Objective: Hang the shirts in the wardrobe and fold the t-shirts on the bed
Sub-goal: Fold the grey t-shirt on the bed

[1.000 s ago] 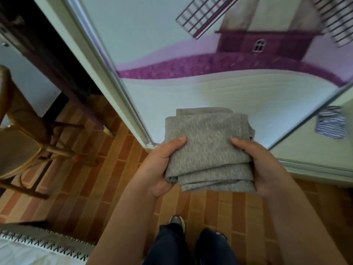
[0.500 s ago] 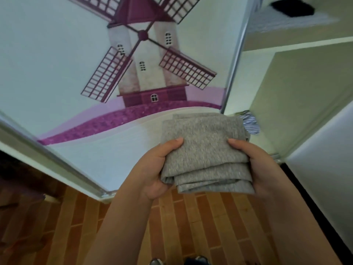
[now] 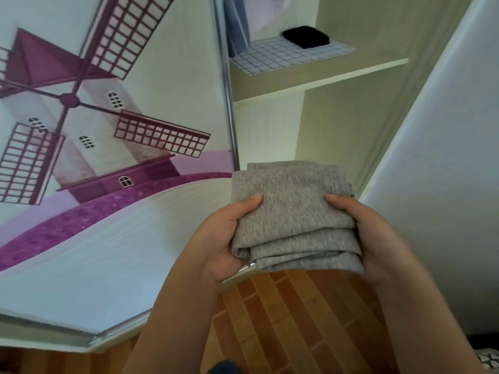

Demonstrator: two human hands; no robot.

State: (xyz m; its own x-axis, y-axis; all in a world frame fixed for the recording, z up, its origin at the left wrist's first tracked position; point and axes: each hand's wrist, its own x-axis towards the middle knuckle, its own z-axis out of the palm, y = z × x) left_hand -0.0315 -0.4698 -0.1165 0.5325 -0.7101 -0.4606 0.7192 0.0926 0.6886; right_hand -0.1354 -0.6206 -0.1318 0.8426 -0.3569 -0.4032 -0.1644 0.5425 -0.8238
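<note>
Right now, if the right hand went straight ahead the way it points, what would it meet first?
The right hand, holding the grey t-shirt, points into the open space below the shelf; likely free until the wardrobe wall, though depth is unclear.

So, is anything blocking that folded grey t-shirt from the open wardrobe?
Nothing visible does. The folded grey t-shirt faces the opening; the windmill-printed sliding door sits off to the left, and a black folded item lies far back on the pale shelf.

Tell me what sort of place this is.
Probably a bedroom, in front of an open wardrobe: its sliding door with a windmill picture, a lined shelf inside, and a folded grey t-shirt held before it.
</note>
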